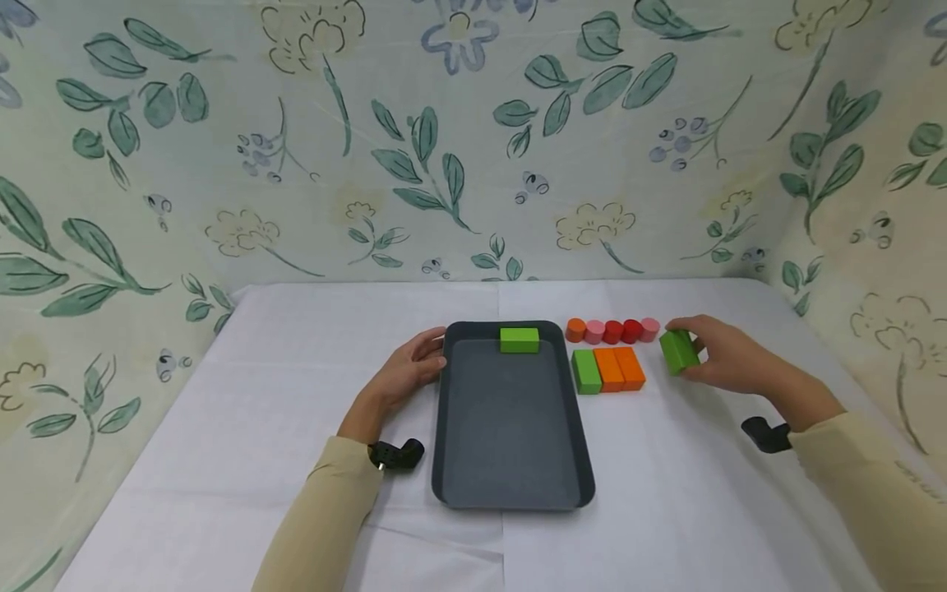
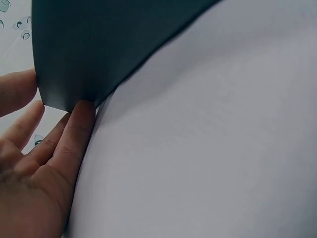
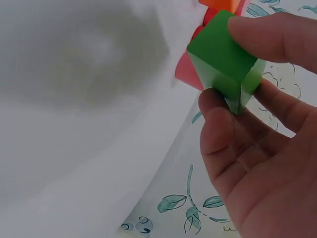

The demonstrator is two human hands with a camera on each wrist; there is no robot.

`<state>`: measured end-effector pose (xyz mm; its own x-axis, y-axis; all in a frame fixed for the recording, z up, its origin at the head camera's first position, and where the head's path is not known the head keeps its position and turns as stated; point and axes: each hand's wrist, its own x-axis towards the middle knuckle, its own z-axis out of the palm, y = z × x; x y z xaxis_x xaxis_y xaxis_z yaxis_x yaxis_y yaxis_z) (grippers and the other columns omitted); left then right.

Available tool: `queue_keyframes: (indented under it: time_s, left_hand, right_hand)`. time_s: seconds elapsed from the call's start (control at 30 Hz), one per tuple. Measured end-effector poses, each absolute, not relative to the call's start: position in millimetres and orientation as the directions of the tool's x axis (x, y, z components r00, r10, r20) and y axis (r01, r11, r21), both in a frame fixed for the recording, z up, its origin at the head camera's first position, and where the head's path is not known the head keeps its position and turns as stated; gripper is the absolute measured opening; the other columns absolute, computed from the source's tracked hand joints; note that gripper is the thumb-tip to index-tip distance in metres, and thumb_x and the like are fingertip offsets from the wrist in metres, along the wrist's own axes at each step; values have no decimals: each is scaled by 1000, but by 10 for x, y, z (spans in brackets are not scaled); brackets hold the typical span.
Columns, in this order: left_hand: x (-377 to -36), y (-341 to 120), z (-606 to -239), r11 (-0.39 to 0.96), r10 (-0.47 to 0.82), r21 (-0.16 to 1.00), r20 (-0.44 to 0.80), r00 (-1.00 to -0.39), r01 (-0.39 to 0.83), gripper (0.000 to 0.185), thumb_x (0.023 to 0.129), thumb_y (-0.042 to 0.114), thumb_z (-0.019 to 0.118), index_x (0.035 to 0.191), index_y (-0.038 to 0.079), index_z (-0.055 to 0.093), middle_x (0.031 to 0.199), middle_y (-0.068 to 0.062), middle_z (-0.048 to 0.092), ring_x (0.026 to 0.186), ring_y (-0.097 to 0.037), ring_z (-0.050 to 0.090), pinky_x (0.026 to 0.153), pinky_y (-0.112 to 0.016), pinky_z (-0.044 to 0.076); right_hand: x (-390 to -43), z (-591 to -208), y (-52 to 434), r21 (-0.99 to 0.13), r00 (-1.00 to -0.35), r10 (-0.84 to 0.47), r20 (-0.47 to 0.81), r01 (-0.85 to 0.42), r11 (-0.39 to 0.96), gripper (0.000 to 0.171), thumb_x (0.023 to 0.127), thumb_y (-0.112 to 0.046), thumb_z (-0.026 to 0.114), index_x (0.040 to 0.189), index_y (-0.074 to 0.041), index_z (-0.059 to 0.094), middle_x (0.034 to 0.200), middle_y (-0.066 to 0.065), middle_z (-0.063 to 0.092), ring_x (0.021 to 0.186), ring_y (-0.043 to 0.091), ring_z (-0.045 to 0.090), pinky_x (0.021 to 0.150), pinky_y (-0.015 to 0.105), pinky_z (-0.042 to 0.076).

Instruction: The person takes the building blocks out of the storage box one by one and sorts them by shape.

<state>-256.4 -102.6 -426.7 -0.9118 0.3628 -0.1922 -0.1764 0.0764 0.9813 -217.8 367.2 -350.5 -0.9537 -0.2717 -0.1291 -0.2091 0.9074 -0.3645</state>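
A dark grey tray [image 1: 510, 485] lies on the white table, with one green block [image 1: 519, 339] at its far end. My left hand [image 1: 414, 367] rests with straight fingers against the tray's left far rim [image 2: 74, 74]; its fingers [image 2: 74, 134] touch the corner. My right hand [image 1: 713, 353] pinches a second green block [image 1: 677, 351] [image 3: 223, 59] between thumb and fingers, right of the tray. Beside the tray lie a green block [image 1: 586, 372] and two orange blocks [image 1: 620, 368].
A row of orange, pink and red cylinders [image 1: 612, 330] stands behind the blocks. Floral cloth walls [image 1: 473, 140] close in the table at the back and both sides. White tablecloth [image 1: 259, 395] spreads left and in front of the tray.
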Motion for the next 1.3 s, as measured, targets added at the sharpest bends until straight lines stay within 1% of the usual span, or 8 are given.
queue_keyframes:
  time_s: [0.13, 0.4, 0.6, 0.8, 0.9, 1.03, 1.17, 1.3]
  left_hand:
    - [-2560, -1021, -4261, 80, 360, 982, -191, -913, -174, 61, 98, 4, 55, 155, 16, 33, 162, -15, 32, 146, -32, 39, 116, -52, 38]
    - [-2552, -1024, -4241, 84, 355, 981, -194, -914, -176, 62, 98, 4, 55, 154, 17, 34, 161, -15, 33, 145, -33, 40, 117, -52, 37]
    - [-2548, -1031, -4234, 91, 353, 981, -192, -916, -170, 62, 98, 5, 55, 154, 16, 33, 161, -15, 33, 145, -33, 41, 116, -52, 38]
    - [-2542, -1019, -4253, 100, 346, 979, -199, -917, -175, 61, 97, 5, 56, 154, 17, 35, 160, -14, 35, 145, -32, 41, 116, -52, 38]
    - [-2547, -1034, -4253, 106, 352, 981, -190, -917, -163, 62, 98, 5, 55, 154, 17, 34, 161, -15, 34, 145, -33, 41, 115, -52, 39]
    - [-2553, -1030, -4268, 101, 349, 980, -196, -916, -171, 61, 97, 4, 56, 153, 18, 35, 161, -13, 35, 146, -31, 40, 115, -52, 39]
    - [-2562, -1028, -4274, 95, 357, 981, -191, -915, -168, 61, 97, 4, 56, 153, 19, 35, 161, -12, 34, 146, -31, 40, 115, -52, 39]
    - [-2574, -1032, -4282, 95, 364, 982, -189, -912, -165, 62, 97, 4, 56, 154, 18, 35, 161, -13, 33, 146, -32, 40, 115, -52, 39]
  right_hand:
    - [-2173, -3594, 3618, -373, -947, -279, -159, -204, 905, 67, 81, -10, 75, 141, 0, 47, 135, 26, 53, 110, 37, 56, 88, 51, 58]
    - [-2186, -3683, 3553, -361, -945, -284, -163, -211, 908, 69, 80, -9, 76, 142, 1, 48, 132, 27, 54, 105, 36, 57, 87, 51, 58]
    - [-2195, -3739, 3496, -363, -940, -284, -187, -202, 910, 69, 81, -8, 75, 143, 0, 47, 136, 29, 51, 110, 39, 54, 92, 55, 55]
    - [-2199, -3776, 3459, -375, -939, -276, -204, -186, 908, 69, 81, -9, 77, 143, -2, 48, 137, 30, 49, 112, 41, 54, 92, 56, 55]
    - [-2221, -3775, 3431, -383, -940, -274, -203, -182, 906, 70, 81, -8, 77, 144, -3, 47, 138, 31, 48, 113, 42, 53, 92, 57, 55]
    - [-2232, -3805, 3417, -390, -940, -275, -200, -181, 903, 72, 82, -10, 77, 145, -3, 44, 142, 30, 46, 117, 44, 52, 94, 58, 54]
    - [-2235, -3818, 3399, -396, -942, -274, -195, -180, 900, 72, 82, -11, 77, 145, -3, 43, 143, 28, 48, 117, 44, 52, 94, 57, 54]
    - [-2237, -3807, 3383, -400, -941, -269, -205, -170, 900, 72, 82, -13, 79, 144, -2, 44, 140, 28, 50, 117, 43, 52, 94, 58, 54]
